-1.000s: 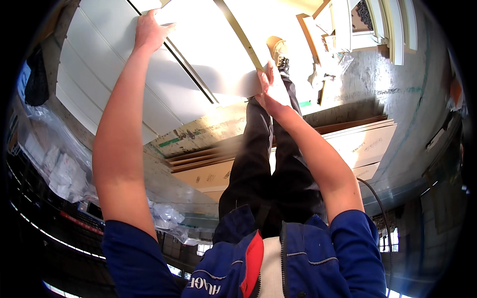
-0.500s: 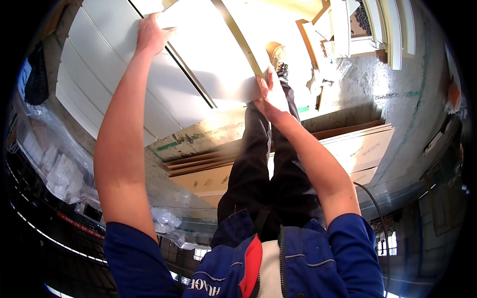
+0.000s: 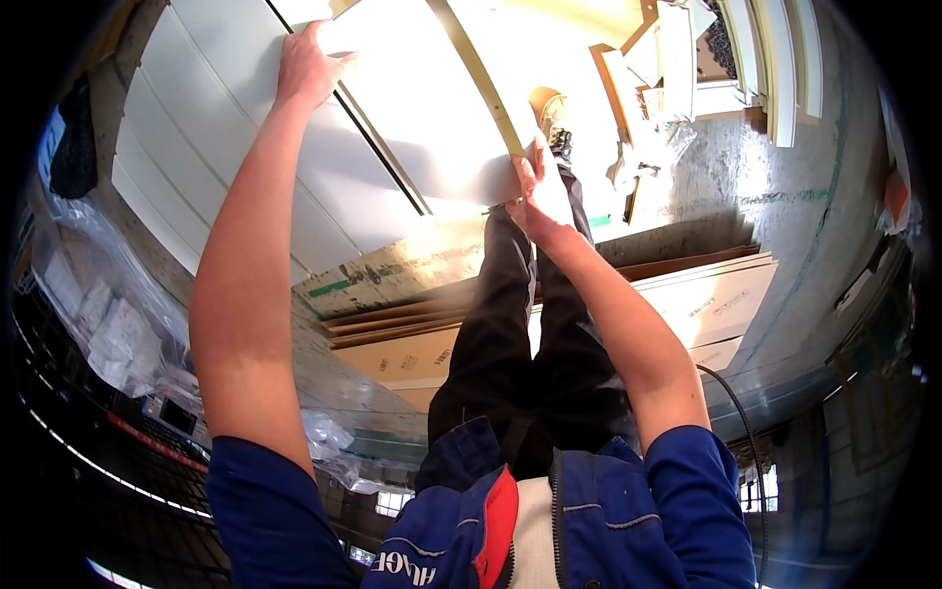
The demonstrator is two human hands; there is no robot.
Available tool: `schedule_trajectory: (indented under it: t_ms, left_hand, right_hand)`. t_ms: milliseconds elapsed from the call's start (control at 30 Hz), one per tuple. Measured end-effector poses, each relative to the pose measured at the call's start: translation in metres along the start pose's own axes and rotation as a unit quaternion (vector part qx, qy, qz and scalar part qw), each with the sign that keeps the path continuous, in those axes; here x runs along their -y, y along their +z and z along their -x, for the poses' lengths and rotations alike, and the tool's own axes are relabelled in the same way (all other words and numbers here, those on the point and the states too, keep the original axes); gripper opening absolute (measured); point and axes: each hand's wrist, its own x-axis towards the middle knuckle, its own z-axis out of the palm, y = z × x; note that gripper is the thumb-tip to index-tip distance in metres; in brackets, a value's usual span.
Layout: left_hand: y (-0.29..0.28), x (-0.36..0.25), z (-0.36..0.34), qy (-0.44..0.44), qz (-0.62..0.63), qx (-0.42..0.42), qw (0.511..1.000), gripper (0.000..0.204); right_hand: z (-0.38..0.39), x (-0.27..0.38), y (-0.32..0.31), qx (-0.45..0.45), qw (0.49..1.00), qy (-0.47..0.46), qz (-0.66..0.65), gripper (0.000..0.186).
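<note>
Only a slight shift has occurred since the earlier frames: both hands, the panel edge and the shoe (image 3: 549,106) sit marginally lower in the frame. Because they drop together, I attribute most of it to head-camera motion.

White panel (image 3: 437,128): upper centre of the frame, partly lost in glare. It lies between a dark gap (image 3: 386,157) on its left and a yellowish edge strip (image 3: 482,79) on its right. Grooved pale panels (image 3: 226,128) occupy the upper left.

Handling, by my judgement: stiff, smooth-faced, moderately light for its area but awkward because of its length. I expect the face to be slippery and easily scratched, and the corners to dent. Take hold at opposite long edges, fingers beneath the rim, and avoid pinching the flat face.

Right hand (image 3: 540,191): grasping the panel's lower right corner, fingers against the edge strip. The panel extends up and to the left from it.

Left hand (image 3: 309,71): laid across the dark gap, thumb and forefinger spread, touching the panel's left side. The panel extends right and downward from it. I cannot tell whether it grips or merely steadies, since glare hides the fingertips.

Flat cardboard (image 3: 402,363) lies stacked below the panel, at mid-frame.
</note>
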Motion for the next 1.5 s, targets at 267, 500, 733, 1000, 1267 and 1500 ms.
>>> schedule_trajectory:
  t_ms: [267, 500, 733, 1000, 1267, 1500]
  left_hand:
    - [0.004, 0.003, 0.001, 0.001, -0.003, -0.002, 1.000, 0.074]
    - [0.006, 0.003, 0.001, 0.021, -0.007, -0.014, 1.000, 0.075]
    - [0.014, -0.014, 0.026, -0.008, 0.052, -0.093, 0.994, 0.081]
    - [0.080, -0.073, 0.185, -0.038, 0.234, -0.143, 0.961, 0.083]
    - [0.117, -0.054, 0.310, -0.137, 0.216, -0.126, 0.958, 0.087]
    - [0.131, -0.003, 0.302, -0.347, 0.206, -0.270, 0.874, 0.090]
  right_hand:
    - [0.002, 0.005, -0.009, -0.033, 0.998, -0.042, 0.020, 0.069]
    - [0.001, 0.002, -0.006, -0.004, 1.000, -0.021, -0.014, 0.077]
    - [-0.002, 0.005, -0.010, 0.003, 0.998, -0.047, 0.050, 0.069]
    - [-0.003, -0.023, 0.032, -0.049, 0.995, -0.075, 0.052, 0.079]
    - [0.001, 0.020, 0.012, -0.014, 0.998, -0.056, 0.024, 0.071]
    - [0.002, 0.005, 0.009, -0.022, 0.998, -0.043, 0.048, 0.053]
